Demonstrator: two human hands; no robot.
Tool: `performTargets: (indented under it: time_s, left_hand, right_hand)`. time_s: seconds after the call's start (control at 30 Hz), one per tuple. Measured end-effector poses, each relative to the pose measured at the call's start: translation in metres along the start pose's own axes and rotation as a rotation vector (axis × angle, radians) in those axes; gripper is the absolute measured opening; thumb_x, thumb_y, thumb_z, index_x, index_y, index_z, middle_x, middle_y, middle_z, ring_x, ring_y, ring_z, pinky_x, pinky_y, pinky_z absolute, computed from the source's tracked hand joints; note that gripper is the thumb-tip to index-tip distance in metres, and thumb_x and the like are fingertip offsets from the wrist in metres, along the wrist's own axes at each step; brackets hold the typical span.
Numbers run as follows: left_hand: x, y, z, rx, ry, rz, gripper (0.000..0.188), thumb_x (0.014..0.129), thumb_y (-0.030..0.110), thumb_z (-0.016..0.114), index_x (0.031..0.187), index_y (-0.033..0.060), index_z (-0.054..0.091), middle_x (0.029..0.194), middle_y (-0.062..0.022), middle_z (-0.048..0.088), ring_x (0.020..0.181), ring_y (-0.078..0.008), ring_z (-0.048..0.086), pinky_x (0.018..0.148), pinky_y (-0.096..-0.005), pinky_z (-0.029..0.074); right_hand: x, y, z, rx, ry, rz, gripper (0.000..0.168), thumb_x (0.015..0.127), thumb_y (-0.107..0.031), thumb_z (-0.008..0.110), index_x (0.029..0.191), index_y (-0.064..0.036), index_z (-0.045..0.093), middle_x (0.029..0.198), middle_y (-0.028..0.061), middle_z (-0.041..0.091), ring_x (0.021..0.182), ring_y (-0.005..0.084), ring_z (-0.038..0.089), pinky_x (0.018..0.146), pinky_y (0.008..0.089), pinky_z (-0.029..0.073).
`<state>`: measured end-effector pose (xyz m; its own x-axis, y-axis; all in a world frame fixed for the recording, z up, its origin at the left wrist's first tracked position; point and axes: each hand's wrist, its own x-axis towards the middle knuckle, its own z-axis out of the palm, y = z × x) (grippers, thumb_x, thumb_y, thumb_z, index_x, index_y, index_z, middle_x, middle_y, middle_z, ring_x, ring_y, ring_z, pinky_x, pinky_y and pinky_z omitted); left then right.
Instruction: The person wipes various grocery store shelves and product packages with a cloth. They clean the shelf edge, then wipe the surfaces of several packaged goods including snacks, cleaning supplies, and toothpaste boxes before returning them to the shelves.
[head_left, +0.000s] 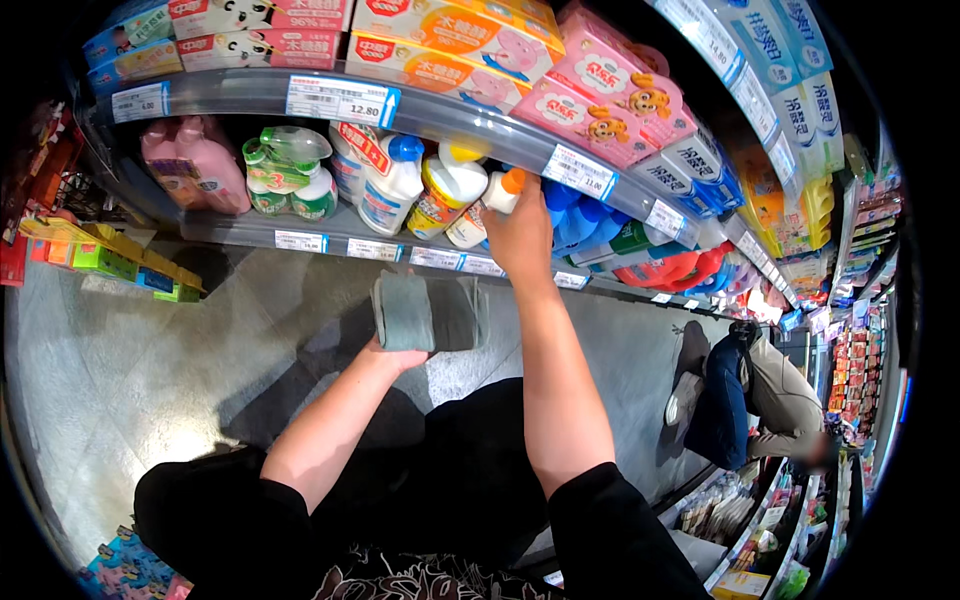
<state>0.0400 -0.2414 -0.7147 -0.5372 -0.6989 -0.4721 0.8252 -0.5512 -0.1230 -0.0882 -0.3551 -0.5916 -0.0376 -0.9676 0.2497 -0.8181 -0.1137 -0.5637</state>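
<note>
Below the lower shelf, my left hand (405, 358) holds a folded grey-green cloth (405, 311) from beneath. My right hand (523, 236) reaches onto that shelf, its fingers around the upper part of a white bottle with an orange cap (501, 193); part of the bottle is hidden behind the hand. Left of it stand a yellow-labelled white bottle (444, 187) and a white bottle with a blue cap (391, 187). Farther left are green-capped bottles (292, 191) and pink bottles (196, 165). Blue bottles (581, 217) stand to the right of my right hand.
An upper shelf edge (457, 116) with price tags runs above the bottles and bears toothpaste boxes (442, 45). The lower shelf's front edge (225, 231) crosses below them. At the right a person (772, 382) bends near another shelf. A yellow rack (112, 244) juts out at the left.
</note>
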Motion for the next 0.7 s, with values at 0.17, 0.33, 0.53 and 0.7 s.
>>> performTargets:
  time_s: [0.17, 0.33, 0.53, 0.7]
  left_hand:
    - [0.004, 0.010, -0.012, -0.057, -0.111, 0.037, 0.045, 0.094, 0.058, 0.047, 0.104, 0.0176, 0.065, 0.109, -0.0007, 0.067, 0.105, -0.0213, 0.062, 0.099, -0.0398, 0.046]
    - [0.012, 0.026, -0.022, -0.135, -0.165, 0.019, 0.038, 0.095, 0.053, 0.048, 0.101, 0.0195, 0.064, 0.107, 0.0016, 0.067, 0.106, -0.0194, 0.060, 0.101, -0.0390, 0.044]
    - [0.002, 0.051, -0.042, -0.053, -0.327, -0.043, 0.034, 0.095, 0.050, 0.051, 0.103, 0.0187, 0.063, 0.109, 0.0008, 0.066, 0.106, -0.0192, 0.060, 0.101, -0.0390, 0.043]
    - [-0.029, 0.050, -0.003, 0.151, -0.185, 0.022, 0.048, 0.097, 0.054, 0.042, 0.116, 0.0138, 0.060, 0.121, -0.0055, 0.063, 0.113, -0.0229, 0.058, 0.102, -0.0418, 0.042]
  right_hand:
    - [0.002, -0.007, 0.006, -0.102, -0.007, 0.122, 0.081, 0.068, -0.012, 0.080, 0.137, -0.011, 0.039, 0.118, 0.0218, 0.056, 0.107, 0.0423, 0.057, 0.087, 0.0483, 0.049]
    - [0.007, -0.007, 0.009, -0.137, 0.029, 0.132, 0.074, 0.067, -0.012, 0.081, 0.132, -0.012, 0.047, 0.118, 0.0188, 0.055, 0.100, 0.0411, 0.061, 0.082, 0.0484, 0.052]
    - [0.004, -0.014, 0.021, -0.018, 0.016, 0.190, 0.067, 0.066, -0.013, 0.083, 0.126, -0.008, 0.053, 0.105, 0.0199, 0.068, 0.097, 0.0411, 0.064, 0.081, 0.0467, 0.051]
    - [0.000, -0.007, -0.001, 0.070, 0.054, 0.153, 0.051, 0.071, -0.011, 0.079, 0.115, -0.010, 0.054, 0.102, 0.0187, 0.067, 0.093, 0.0406, 0.064, 0.076, 0.0489, 0.050]
